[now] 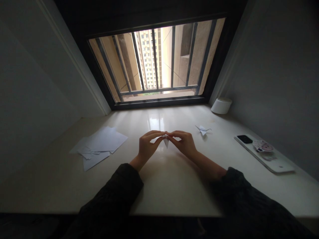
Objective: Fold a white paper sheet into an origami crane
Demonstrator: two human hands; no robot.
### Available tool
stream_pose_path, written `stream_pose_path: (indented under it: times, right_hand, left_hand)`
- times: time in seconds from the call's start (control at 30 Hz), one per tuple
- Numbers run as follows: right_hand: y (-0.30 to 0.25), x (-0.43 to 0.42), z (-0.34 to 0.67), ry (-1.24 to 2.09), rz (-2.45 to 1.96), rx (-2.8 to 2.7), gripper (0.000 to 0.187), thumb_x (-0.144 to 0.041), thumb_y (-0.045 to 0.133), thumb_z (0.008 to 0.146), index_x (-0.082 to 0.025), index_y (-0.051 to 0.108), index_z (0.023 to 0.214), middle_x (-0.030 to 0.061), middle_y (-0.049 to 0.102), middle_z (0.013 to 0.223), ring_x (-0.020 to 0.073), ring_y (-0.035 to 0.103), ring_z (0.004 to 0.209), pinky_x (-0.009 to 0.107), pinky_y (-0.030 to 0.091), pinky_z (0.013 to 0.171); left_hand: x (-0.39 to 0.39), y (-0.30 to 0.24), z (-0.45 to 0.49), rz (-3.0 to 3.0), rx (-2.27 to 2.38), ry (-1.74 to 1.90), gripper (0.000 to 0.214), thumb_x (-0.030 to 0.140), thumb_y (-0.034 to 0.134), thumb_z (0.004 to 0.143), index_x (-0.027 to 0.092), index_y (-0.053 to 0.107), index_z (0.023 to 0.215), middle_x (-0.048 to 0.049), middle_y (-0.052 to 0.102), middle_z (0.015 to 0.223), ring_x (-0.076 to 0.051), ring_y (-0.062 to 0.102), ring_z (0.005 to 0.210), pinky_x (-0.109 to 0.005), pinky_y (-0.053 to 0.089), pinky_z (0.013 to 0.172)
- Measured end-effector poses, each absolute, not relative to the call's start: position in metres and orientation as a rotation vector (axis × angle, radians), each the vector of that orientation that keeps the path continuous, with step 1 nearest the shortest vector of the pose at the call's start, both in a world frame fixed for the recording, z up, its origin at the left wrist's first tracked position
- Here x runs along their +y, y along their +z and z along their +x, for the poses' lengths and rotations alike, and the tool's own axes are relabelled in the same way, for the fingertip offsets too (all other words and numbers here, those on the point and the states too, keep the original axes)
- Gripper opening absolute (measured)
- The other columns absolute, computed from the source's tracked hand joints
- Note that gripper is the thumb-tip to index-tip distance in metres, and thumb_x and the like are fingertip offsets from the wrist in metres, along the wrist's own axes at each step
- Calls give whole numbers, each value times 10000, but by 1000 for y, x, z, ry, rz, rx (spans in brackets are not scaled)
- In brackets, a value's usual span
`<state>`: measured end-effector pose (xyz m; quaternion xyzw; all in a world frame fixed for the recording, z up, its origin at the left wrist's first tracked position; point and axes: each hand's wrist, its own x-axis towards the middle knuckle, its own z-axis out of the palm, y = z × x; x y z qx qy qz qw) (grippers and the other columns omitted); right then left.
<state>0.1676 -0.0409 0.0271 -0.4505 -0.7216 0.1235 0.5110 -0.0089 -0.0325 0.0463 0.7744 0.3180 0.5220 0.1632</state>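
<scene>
Between the fingertips of both hands is a small piece of folded white paper, its pointed end hanging down. My left hand pinches its upper edge from the left, thumb below and fingers above. From the other side my right hand pinches the same edge, and the fingertips of the two hands nearly meet. The upper part of the paper is mostly hidden by the fingers. To the right of my right hand, a finished-looking white paper crane rests on the sill.
Loose white paper sheets lie in a pile at the left. A phone with a round cartoon grip lies at the right. One white cylindrical object stands in the far right corner, near the barred window. The pale sill has a front edge.
</scene>
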Motion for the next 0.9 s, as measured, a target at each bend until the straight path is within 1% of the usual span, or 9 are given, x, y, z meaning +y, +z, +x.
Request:
stream_pose_path:
  times: [0.2, 0.4, 0.63, 0.77, 0.83, 0.9]
  right_hand:
    - [27, -40, 168, 292, -1077, -1742, 181, -381, 608, 811, -279, 727, 901, 16, 733, 817, 188, 671, 710, 287, 512, 617]
    - [27, -40, 167, 290, -1089, -1746, 199, -404, 598, 813, -266, 732, 866, 19, 730, 788, 180, 661, 682, 266, 501, 553]
    - [28, -41, 167, 320, -1103, -1727, 220, -434, 605, 798, -266, 737, 848, 20, 727, 763, 167, 641, 619, 268, 503, 520]
    - [26, -39, 168, 324, -1119, -1691, 225, -437, 614, 788, -269, 739, 871, 26, 729, 775, 167, 636, 614, 290, 521, 553]
    - [25, -38, 168, 337, -1116, -1649, 228, -430, 629, 777, -268, 736, 896, 27, 729, 776, 170, 639, 626, 304, 533, 586]
    - [25, -38, 168, 367, -1098, -1609, 239, -420, 639, 771, -265, 728, 928, 29, 729, 797, 175, 647, 658, 312, 540, 616]
  left_hand:
    - [-34, 48, -8, 2153, 828, 1535, 174, 224, 660, 767, 256, 710, 931, -37, 708, 917, -170, 655, 848, -331, 533, 771]
    - [-34, 49, -8, 2133, 840, 1542, 155, 228, 657, 770, 251, 714, 912, -37, 709, 895, -171, 655, 831, -331, 535, 761]
    - [-36, 49, -6, 2111, 846, 1559, 152, 219, 641, 783, 251, 715, 912, -36, 706, 895, -171, 651, 829, -331, 533, 761]
    - [-38, 52, -7, 2099, 871, 1595, 143, 228, 634, 789, 250, 712, 907, -39, 698, 893, -168, 643, 836, -329, 527, 766]
    - [-37, 53, -8, 2066, 925, 1614, 184, 254, 643, 782, 246, 697, 958, -52, 690, 947, -177, 634, 878, -331, 522, 768]
    - [-34, 51, -9, 2008, 978, 1578, 340, 287, 673, 755, 248, 638, 1091, -73, 660, 1076, -197, 612, 970, -351, 509, 808]
